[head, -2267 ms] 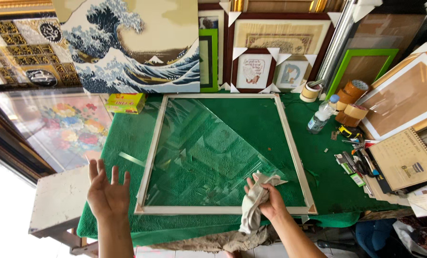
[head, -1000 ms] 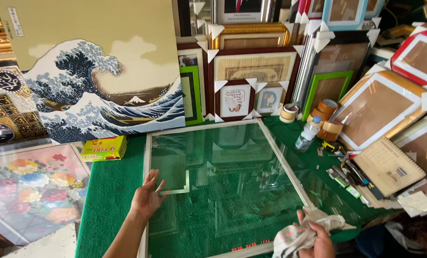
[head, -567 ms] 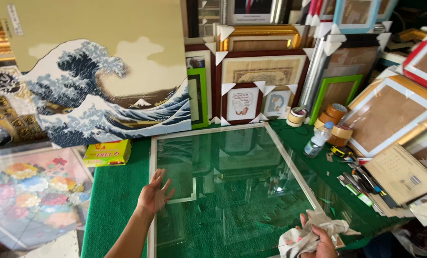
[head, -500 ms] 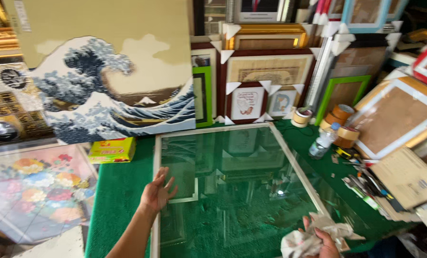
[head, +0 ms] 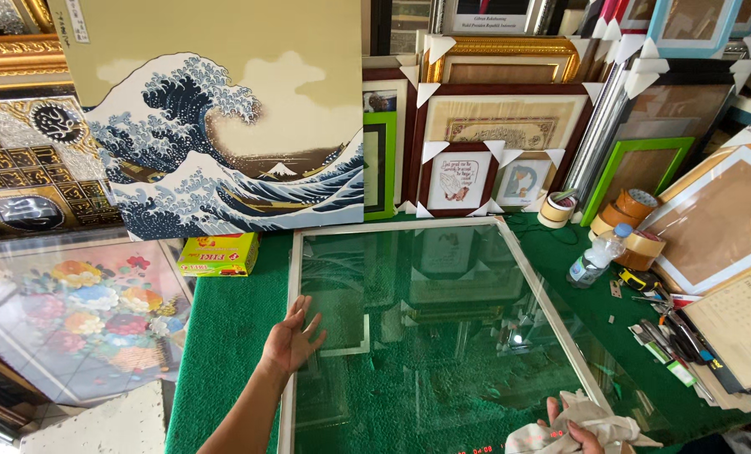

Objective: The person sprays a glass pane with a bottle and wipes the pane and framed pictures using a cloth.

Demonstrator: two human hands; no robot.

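Observation:
A large white-framed glass pane (head: 510,252) is tilted up off the green felt table (head: 224,336), reflecting the frames behind it. My left hand (head: 294,336) presses flat, fingers spread, against the pane's left edge. At the bottom right my right hand (head: 573,424) clutches a crumpled white cloth (head: 590,429) by the pane's lower right edge.
A big wave painting (head: 224,126) leans at the back left, with a yellow box (head: 217,255) below it. Framed pictures (head: 493,143) line the back. Tape rolls (head: 636,210), a plastic bottle (head: 594,256), pens and a calendar (head: 745,328) crowd the right. A floral picture (head: 73,311) lies at the left.
The pane, flat on the felt at first, has been raised onto its near edge. My left hand moved onto its left edge; my right hand with the cloth slid to the lower right.

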